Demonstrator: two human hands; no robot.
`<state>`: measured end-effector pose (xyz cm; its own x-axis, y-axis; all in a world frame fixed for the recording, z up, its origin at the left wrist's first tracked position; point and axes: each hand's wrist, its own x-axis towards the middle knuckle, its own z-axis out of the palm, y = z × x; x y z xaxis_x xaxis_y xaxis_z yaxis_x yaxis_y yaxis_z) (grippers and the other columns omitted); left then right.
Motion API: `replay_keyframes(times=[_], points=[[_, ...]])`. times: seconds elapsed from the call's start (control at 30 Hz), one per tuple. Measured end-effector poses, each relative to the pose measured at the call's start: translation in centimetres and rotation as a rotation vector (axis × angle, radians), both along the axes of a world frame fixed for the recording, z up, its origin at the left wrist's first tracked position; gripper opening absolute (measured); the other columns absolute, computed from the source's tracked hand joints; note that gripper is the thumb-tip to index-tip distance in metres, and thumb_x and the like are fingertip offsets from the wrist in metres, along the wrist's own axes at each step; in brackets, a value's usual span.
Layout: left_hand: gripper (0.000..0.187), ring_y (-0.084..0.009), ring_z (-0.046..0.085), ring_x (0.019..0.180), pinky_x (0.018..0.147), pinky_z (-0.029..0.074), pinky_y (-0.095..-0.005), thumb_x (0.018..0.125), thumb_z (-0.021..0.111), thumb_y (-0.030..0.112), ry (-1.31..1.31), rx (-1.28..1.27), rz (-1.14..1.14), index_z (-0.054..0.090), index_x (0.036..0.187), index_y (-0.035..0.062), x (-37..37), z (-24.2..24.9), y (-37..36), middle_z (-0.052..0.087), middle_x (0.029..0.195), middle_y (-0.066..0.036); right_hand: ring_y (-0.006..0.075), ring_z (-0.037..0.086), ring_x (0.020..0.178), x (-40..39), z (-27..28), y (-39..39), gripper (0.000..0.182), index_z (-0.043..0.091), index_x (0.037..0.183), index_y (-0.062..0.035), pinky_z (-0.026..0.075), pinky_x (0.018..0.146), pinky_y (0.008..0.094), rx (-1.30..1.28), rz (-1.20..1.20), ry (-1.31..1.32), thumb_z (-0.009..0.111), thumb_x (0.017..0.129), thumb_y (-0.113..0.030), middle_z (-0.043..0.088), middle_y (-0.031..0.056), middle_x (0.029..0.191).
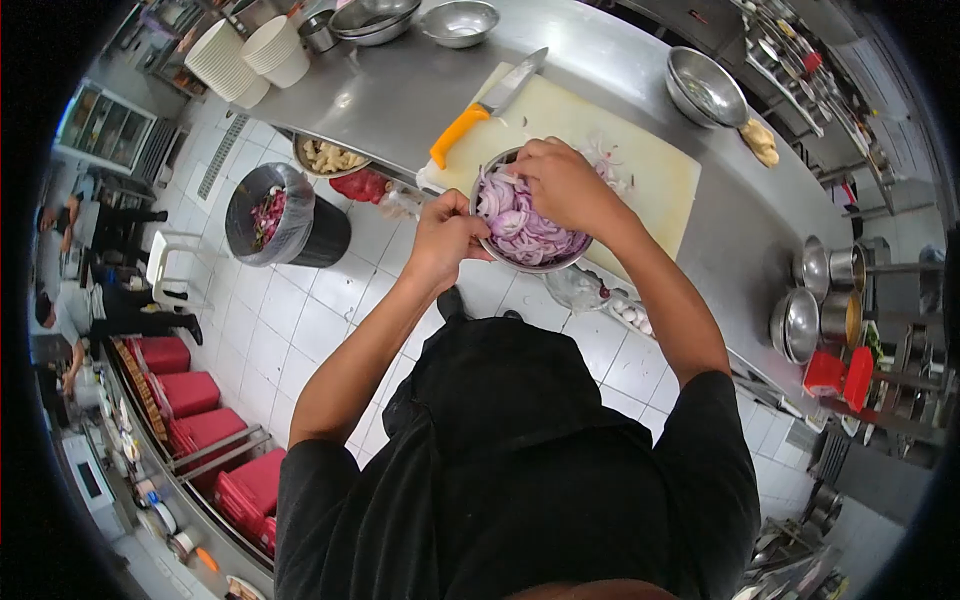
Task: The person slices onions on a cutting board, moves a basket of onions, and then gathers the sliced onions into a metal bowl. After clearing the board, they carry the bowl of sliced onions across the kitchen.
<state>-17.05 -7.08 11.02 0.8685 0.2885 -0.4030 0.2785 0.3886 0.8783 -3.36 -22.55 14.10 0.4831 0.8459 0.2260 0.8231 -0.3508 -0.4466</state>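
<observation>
A metal bowl (540,268) full of sliced red onion (520,228) is at the near edge of the white cutting board (655,190). My left hand (445,235) grips the bowl's left rim, thumb toward the onion. Over the far side of the bowl, my right hand (565,180) has its fingers curled down into the slices; the fingertips are partly hidden. A knife with an orange handle (460,135) lies on the board beyond the bowl, its blade pointing away. Loose onion slices (610,170) are scattered on the board to the right of my right hand.
A lined black bin (320,235) with onion scraps stands on the floor at left. Metal bowls (705,88) and stacked white tubs (225,62) sit on the steel counter (375,112). Two people (100,310) are at far left, near a white stool (170,262).
</observation>
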Motion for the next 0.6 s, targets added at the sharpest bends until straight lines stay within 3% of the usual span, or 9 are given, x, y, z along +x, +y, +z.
replay_keyframes(times=[0.1, 0.2, 0.3, 0.4, 0.5, 0.6], points=[[0.018, -0.0179, 0.063, 0.061, 0.050, 0.059, -0.0344, 0.075, 0.058, -0.008, 0.005, 0.001, 0.041, 0.048, 0.076, 0.0064, -1.2, 0.1, 0.7, 0.058, 0.076, -0.007, 0.0310, 0.064, 0.094, 0.8, 0.3, 0.2, 0.026, 0.073, 0.101, -0.0021, 0.050, 0.086, 0.0390, 0.187, 0.002, 0.002, 0.053, 0.084, 0.000, 0.069, 0.0135, 0.100], [0.017, -0.0183, 0.063, 0.063, 0.050, 0.060, -0.0340, 0.076, 0.059, -0.008, -0.005, 0.017, 0.070, 0.048, 0.077, 0.0058, -3.5, 0.7, 1.5, 0.057, 0.080, -0.008, 0.0306, 0.067, 0.086, 3.5, 1.2, -0.4, 0.023, 0.073, 0.103, -0.0023, 0.052, 0.081, 0.0400, 0.284, -0.222, 0.300, 0.056, 0.088, -0.005, 0.071, 0.0139, 0.098], [0.018, -0.0193, 0.063, 0.064, 0.052, 0.061, -0.0351, 0.076, 0.058, -0.007, 0.042, 0.028, 0.121, 0.046, 0.077, 0.0053, -6.4, 0.5, 2.8, 0.056, 0.084, -0.009, 0.0359, 0.067, 0.084, 10.0, -6.3, -1.0, 0.023, 0.073, 0.101, -0.0027, 0.052, 0.083, 0.0411, 0.240, -0.386, 0.171, 0.061, 0.087, -0.017, 0.070, 0.0158, 0.092], [0.017, -0.0198, 0.065, 0.065, 0.055, 0.063, -0.0367, 0.077, 0.058, -0.008, 0.049, 0.028, 0.157, 0.048, 0.081, 0.0050, -8.7, 0.3, 3.6, 0.058, 0.085, -0.008, 0.0359, 0.067, 0.088, 13.4, -12.0, -0.5, 0.026, 0.074, 0.101, -0.0034, 0.052, 0.085, 0.0419, 0.058, -0.545, 0.289, 0.064, 0.086, -0.022, 0.070, 0.0175, 0.095], [0.016, -0.0201, 0.066, 0.065, 0.056, 0.064, -0.0379, 0.077, 0.057, -0.009, 0.055, 0.029, 0.195, 0.049, 0.082, 0.0047, -9.8, -0.1, 4.0, 0.058, 0.084, -0.008, 0.0369, 0.064, 0.092, 14.8, -16.2, 2.0, 0.028, 0.075, 0.100, -0.0056, 0.050, 0.087, 0.0421, 0.176, -0.580, 0.118, 0.067, 0.084, -0.026, 0.068, 0.0195, 0.096], [0.017, -0.0200, 0.066, 0.065, 0.057, 0.065, -0.0384, 0.077, 0.056, -0.009, 0.063, 0.028, 0.213, 0.048, 0.081, 0.0051, -10.1, 0.0, 4.3, 0.058, 0.080, -0.008, 0.0373, 0.062, 0.095, 12.9, -16.5, 5.0, 0.024, 0.076, 0.098, -0.0072, 0.049, 0.088, 0.0427, 0.243, -0.527, -0.075, 0.067, 0.084, -0.025, 0.066, 0.0203, 0.096]])
